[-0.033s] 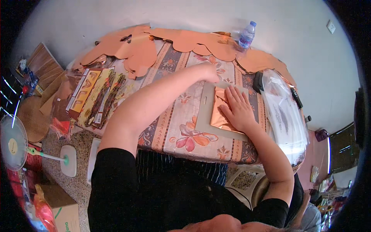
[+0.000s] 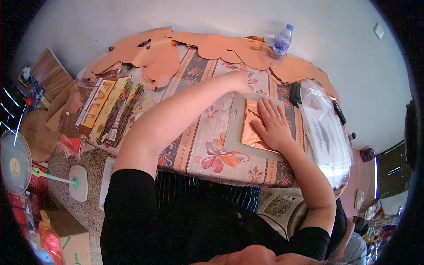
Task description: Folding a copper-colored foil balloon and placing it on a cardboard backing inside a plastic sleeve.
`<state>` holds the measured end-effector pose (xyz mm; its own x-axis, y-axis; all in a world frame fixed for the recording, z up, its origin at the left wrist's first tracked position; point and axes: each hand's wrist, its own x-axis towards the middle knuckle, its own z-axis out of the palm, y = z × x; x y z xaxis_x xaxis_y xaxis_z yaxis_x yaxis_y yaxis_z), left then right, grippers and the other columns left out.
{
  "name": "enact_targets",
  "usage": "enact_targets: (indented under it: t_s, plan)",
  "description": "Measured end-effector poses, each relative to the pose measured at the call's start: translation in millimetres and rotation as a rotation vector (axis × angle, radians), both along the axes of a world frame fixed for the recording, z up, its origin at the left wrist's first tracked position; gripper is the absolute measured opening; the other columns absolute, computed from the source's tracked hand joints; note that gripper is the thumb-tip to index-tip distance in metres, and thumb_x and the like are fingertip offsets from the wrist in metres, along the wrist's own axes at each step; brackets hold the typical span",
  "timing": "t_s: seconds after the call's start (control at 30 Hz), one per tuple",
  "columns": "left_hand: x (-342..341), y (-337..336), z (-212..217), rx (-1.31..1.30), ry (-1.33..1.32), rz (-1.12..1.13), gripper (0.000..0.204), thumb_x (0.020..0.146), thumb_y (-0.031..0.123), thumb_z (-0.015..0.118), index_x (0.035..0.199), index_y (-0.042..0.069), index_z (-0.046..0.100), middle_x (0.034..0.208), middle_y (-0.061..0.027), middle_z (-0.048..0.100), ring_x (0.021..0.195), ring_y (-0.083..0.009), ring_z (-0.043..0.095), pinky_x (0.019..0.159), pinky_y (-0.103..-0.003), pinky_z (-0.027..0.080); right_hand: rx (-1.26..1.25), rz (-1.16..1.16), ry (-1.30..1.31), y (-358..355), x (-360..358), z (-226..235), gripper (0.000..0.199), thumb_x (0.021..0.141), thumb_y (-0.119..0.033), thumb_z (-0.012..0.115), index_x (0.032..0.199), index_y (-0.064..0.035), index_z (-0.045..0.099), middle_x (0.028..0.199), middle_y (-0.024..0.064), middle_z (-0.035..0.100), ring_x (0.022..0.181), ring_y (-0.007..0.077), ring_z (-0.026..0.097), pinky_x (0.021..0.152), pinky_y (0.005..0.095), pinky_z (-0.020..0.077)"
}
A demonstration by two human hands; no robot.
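Observation:
A shiny copper-coloured foil piece [image 2: 251, 132] lies on a grey board [image 2: 235, 134] with a slot near its left edge. My right hand [image 2: 273, 123] rests flat on the foil, fingers stretched out and a little apart. At the far edge of the board is my left hand [image 2: 241, 83], its arm reaching across the table from the left. Its fingers are curled and point down, mostly hidden behind the hand, so I cannot make out what they hold, if anything.
Scalloped copper-coloured sheets [image 2: 212, 46] line the table's far edge. A water bottle [image 2: 283, 40] stands at the back. On the right lie clear plastic sleeves [image 2: 322, 137] and a black marker-like object [image 2: 339, 112]. Printed packages [image 2: 106, 108] are stacked left; a fan [image 2: 15, 165] stands beyond.

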<state>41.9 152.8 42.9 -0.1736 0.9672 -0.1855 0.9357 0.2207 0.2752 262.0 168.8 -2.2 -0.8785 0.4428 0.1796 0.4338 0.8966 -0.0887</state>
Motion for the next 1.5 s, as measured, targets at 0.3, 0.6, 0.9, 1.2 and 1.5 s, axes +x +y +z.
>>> enact_targets:
  t_s: [0.3, 0.6, 0.9, 1.2, 1.5]
  plan:
    - [-1, -8, 7, 0.026, -0.015, 0.002, 0.081, 0.072, 0.038, 0.062, 0.138, -0.003, 0.04, 0.116, -0.0225, 0.062, 0.106, -0.0304, 0.062, 0.089, -0.036, 0.05, 0.021, 0.024, 0.012, 1, 0, -1, 0.07, 0.094, -0.047, 0.043, 0.146, -0.003, 0.028, 0.152, 0.017, 0.027, 0.142, 0.0303, 0.022, 0.116, 0.0431, 0.0143]
    - [-16, -26, 7, 0.079, -1.017, 0.21, 0.036, 0.086, 0.027, 0.062, 0.108, -0.001, 0.059, 0.081, -0.0019, 0.062, 0.071, -0.0108, 0.06, 0.063, -0.031, 0.049, 0.003, 0.041, 0.042, -2, -2, 1, 0.068, 0.095, -0.046, 0.042, 0.146, -0.0037, 0.027, 0.152, 0.017, 0.027, 0.142, 0.0297, 0.022, 0.116, 0.0423, 0.0136]
    - [9, -75, -27, 0.557, -0.541, 0.029, 0.062, 0.08, 0.003, 0.058, 0.139, 0.008, 0.038, 0.091, -0.0093, 0.063, 0.075, -0.0152, 0.062, 0.068, -0.031, 0.05, -0.017, 0.065, -0.002, -2, -3, 3, 0.068, 0.095, -0.045, 0.041, 0.147, -0.0029, 0.026, 0.152, 0.0174, 0.026, 0.143, 0.0293, 0.02, 0.116, 0.0427, 0.0122]
    - [-19, -120, -20, 0.463, -0.535, 0.23, 0.05, 0.081, 0.002, 0.057, 0.13, 0.002, 0.045, 0.088, -0.011, 0.066, 0.075, -0.0159, 0.063, 0.065, -0.029, 0.048, 0.001, 0.097, 0.01, -27, -26, 1, 0.068, 0.095, -0.045, 0.041, 0.145, -0.0011, 0.028, 0.151, 0.0182, 0.027, 0.142, 0.0306, 0.022, 0.116, 0.0437, 0.0127]
    - [-6, -173, -42, 0.596, 0.091, 0.125, 0.024, 0.082, 0.025, 0.066, 0.087, 0.005, 0.054, 0.087, -0.0116, 0.054, 0.089, -0.0313, 0.055, 0.077, -0.042, 0.045, 0.026, 0.1, 0.013, -27, -25, -1, 0.069, 0.094, -0.047, 0.042, 0.144, -0.0007, 0.029, 0.151, 0.0179, 0.029, 0.141, 0.0312, 0.023, 0.115, 0.0447, 0.0138]
